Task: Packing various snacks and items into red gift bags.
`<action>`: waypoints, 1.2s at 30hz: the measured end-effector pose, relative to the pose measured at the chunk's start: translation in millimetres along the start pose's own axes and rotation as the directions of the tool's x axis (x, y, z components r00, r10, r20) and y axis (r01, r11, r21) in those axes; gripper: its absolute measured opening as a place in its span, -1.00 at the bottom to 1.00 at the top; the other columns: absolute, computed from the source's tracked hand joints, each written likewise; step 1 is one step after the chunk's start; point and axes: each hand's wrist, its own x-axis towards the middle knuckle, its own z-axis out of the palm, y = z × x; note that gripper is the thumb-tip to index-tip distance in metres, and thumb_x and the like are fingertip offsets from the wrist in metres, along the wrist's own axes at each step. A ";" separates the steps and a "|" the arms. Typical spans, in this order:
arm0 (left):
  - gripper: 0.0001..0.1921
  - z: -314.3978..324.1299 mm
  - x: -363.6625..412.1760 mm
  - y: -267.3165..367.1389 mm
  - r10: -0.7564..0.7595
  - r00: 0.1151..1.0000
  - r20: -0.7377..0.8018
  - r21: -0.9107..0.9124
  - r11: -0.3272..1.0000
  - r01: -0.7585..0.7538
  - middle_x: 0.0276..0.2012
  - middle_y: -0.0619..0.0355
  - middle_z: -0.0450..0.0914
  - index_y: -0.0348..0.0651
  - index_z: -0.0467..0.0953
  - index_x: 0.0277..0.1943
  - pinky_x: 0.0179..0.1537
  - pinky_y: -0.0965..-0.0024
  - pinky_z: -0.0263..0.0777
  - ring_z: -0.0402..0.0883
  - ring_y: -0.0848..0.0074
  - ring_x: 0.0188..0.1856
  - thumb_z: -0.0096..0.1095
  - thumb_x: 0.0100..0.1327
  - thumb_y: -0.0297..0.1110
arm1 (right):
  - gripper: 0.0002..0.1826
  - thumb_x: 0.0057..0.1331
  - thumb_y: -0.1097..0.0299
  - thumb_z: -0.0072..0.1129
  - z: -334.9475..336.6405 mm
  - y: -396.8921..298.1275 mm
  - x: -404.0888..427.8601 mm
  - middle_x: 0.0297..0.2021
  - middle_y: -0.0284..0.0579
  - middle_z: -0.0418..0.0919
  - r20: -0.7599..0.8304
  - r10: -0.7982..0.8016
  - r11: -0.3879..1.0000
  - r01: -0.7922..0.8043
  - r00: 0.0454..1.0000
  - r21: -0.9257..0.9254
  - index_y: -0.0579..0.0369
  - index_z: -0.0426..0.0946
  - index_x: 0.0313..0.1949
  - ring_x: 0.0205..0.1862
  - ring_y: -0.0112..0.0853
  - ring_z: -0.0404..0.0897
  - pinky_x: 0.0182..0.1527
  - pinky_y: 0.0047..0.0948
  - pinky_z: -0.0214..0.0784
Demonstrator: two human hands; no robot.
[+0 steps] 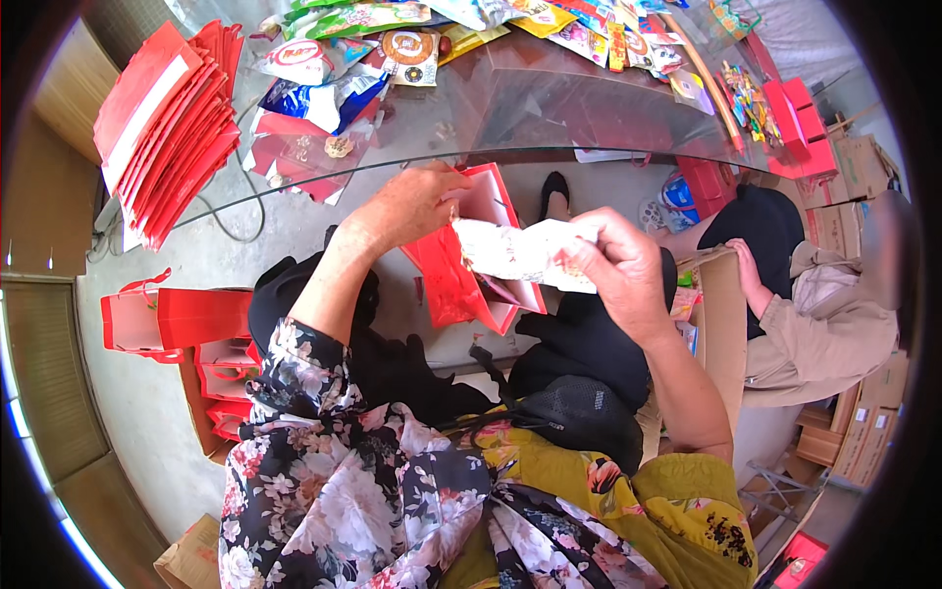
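A red paper gift bag (449, 280) stands tilted with its mouth towards me, just below the edge of a glass-topped table (530, 125). My left hand (405, 206) is at the bag's upper left rim, its fingers bent over the rim; the fingertips are partly hidden. In my right hand (622, 265), a white snack packet (522, 250) is pinched between thumb and fingers. The packet lies across the bag's opening, its left end near my left fingertips. Whether they touch it I cannot tell. Something dark shows inside the bag beneath the packet.
Folded red bags (169, 125) are stacked at the table's left. Snack packets (412, 55) cover its far part. Open red bags (199, 316) sit in and above a cardboard box at left. At right, a person (824, 324) holds the edge of a cardboard box (717, 324).
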 end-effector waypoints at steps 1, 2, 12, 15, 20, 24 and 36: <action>-0.58 0.2 -1.5 -0.4 -0.006 1.000 -0.011 -0.011 1.000 0.006 0.11 -0.08 0.58 -0.17 0.59 0.14 0.10 0.20 0.50 0.61 0.06 0.05 0.12 0.19 -0.54 | -0.95 0.39 0.54 0.18 1.7 2.1 0.1 -0.42 -0.37 0.56 0.028 0.009 0.995 -0.006 1.000 -0.096 0.25 0.53 -0.20 -0.35 -0.72 0.50 -0.30 -0.61 0.39; -0.58 -0.2 -2.3 1.0 -0.006 1.000 -0.013 0.005 1.000 0.006 0.13 -0.08 0.57 -0.17 0.58 0.15 0.10 0.20 0.51 0.61 0.06 0.06 0.14 0.20 -0.56 | -0.95 0.39 0.54 0.18 5.2 4.7 1.1 -0.42 -0.37 0.56 0.031 0.009 0.995 -0.006 0.999 -0.097 0.25 0.53 -0.20 -0.35 -0.72 0.50 -0.30 -0.61 0.39; -0.58 -1.5 -3.2 -0.1 -0.021 1.000 -0.012 0.025 0.999 0.022 0.13 -0.08 0.57 -0.17 0.57 0.16 0.14 0.19 0.48 0.58 0.04 0.10 0.16 0.22 -0.55 | -0.95 0.39 0.53 0.19 9.3 -1.7 6.3 -0.43 -0.36 0.56 -0.052 0.023 0.998 -0.026 0.998 -0.063 0.26 0.53 -0.23 -0.37 -0.73 0.49 -0.32 -0.64 0.37; -0.59 -2.7 -2.7 1.3 -0.035 0.999 0.011 0.028 0.999 0.035 0.13 -0.10 0.57 -0.19 0.57 0.16 0.15 0.19 0.47 0.58 0.04 0.10 0.16 0.23 -0.55 | -0.95 0.39 0.53 0.19 5.5 -2.7 8.0 -0.44 -0.36 0.55 -0.066 0.014 0.996 -0.020 0.998 -0.088 0.26 0.53 -0.24 -0.38 -0.74 0.47 -0.33 -0.65 0.35; -0.60 -4.4 -1.2 4.4 -0.012 1.000 0.016 -0.005 1.000 0.012 0.11 -0.13 0.58 -0.25 0.57 0.14 0.12 0.19 0.49 0.61 0.04 0.07 0.13 0.23 -0.50 | -0.95 0.37 0.54 0.19 0.7 2.3 7.6 -0.48 -0.39 0.53 -0.113 0.016 0.987 -0.034 0.994 -0.154 0.26 0.53 -0.24 -0.43 -0.76 0.42 -0.38 -0.65 0.32; -0.60 -0.5 -0.7 -3.2 0.015 1.000 -0.003 0.019 1.000 -0.015 0.10 -0.15 0.58 -0.27 0.57 0.14 0.10 0.19 0.50 0.62 0.03 0.04 0.12 0.23 -0.47 | -0.96 0.37 0.55 0.19 -4.9 5.6 5.3 -0.51 -0.41 0.52 -0.121 0.006 0.985 -0.027 0.993 -0.169 0.25 0.53 -0.23 -0.45 -0.77 0.41 -0.40 -0.65 0.31; -0.61 0.7 -0.1 -5.4 0.062 0.997 -0.039 0.053 0.997 -0.059 0.08 -0.18 0.60 -0.32 0.59 0.10 0.11 0.17 0.50 0.62 -0.01 0.04 0.07 0.22 -0.47 | -0.93 0.37 0.54 0.18 -6.2 1.9 1.4 -0.48 -0.39 0.56 -0.162 0.024 0.988 -0.049 0.987 -0.148 0.27 0.54 -0.19 -0.44 -0.76 0.46 -0.39 -0.66 0.33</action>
